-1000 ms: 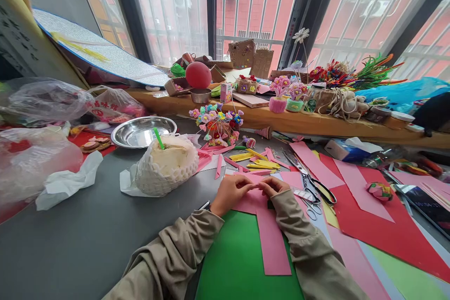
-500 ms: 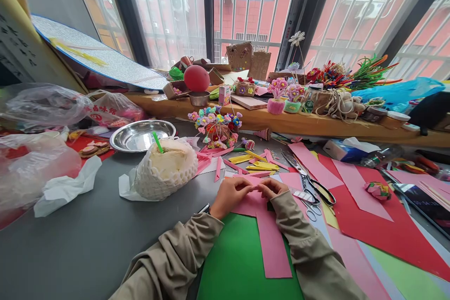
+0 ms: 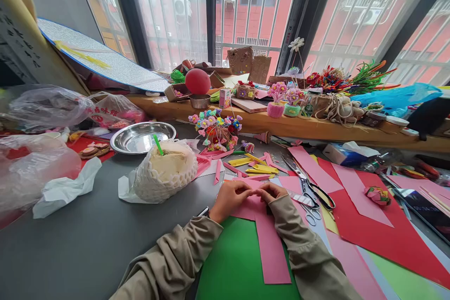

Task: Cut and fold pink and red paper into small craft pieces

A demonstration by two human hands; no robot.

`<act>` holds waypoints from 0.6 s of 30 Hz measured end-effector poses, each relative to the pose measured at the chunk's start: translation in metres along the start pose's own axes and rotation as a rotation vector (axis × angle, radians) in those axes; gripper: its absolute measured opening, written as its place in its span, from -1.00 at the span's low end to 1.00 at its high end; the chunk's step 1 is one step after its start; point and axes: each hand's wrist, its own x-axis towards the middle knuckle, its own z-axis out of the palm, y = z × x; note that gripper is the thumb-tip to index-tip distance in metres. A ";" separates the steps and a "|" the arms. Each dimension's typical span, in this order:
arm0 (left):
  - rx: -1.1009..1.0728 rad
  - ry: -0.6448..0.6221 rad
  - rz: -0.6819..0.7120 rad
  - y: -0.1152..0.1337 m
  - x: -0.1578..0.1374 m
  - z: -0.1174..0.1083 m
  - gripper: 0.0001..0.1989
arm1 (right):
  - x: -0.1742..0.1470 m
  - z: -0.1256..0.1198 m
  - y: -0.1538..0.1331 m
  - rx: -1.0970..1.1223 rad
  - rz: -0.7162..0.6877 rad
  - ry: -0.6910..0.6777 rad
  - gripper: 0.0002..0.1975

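Observation:
My left hand (image 3: 232, 200) and my right hand (image 3: 271, 192) meet fingertip to fingertip, both closed in a pinch. Between them is what looks like a small piece of pink paper, mostly hidden by the fingers. Below the hands lies a pink paper sheet (image 3: 248, 208), and a wide pink paper strip (image 3: 272, 253) runs toward me over a green sheet (image 3: 228, 258). Just beyond the fingers are folded yellow paper strips (image 3: 262, 168) and folded pink paper strips (image 3: 218, 171). Black-handled scissors (image 3: 321, 195) and smaller scissors (image 3: 311, 215) rest right of my right hand.
A coconut in foam netting (image 3: 167, 171) with a green straw stands left of my hands, before a steel plate (image 3: 140, 138). Behind is a bunch of crocheted flowers (image 3: 216, 126). Red paper (image 3: 372, 229) and a phone (image 3: 423, 211) lie right. A wooden ledge (image 3: 253, 126) crosses the back.
Both hands stay pinched together over the pink sheet, with the fingertips slightly closer. The view has shifted a little; nothing else has visibly moved.

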 end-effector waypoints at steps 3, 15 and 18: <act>0.002 0.002 0.004 -0.001 0.000 0.000 -0.70 | 0.000 -0.001 -0.001 0.005 0.005 -0.030 -0.77; -0.053 -0.007 -0.020 0.000 0.000 0.000 -0.70 | 0.002 0.000 0.001 0.054 0.019 -0.016 -0.76; -0.058 -0.007 -0.026 0.000 -0.001 0.000 -0.70 | 0.001 0.000 -0.002 0.047 0.032 -0.040 -0.75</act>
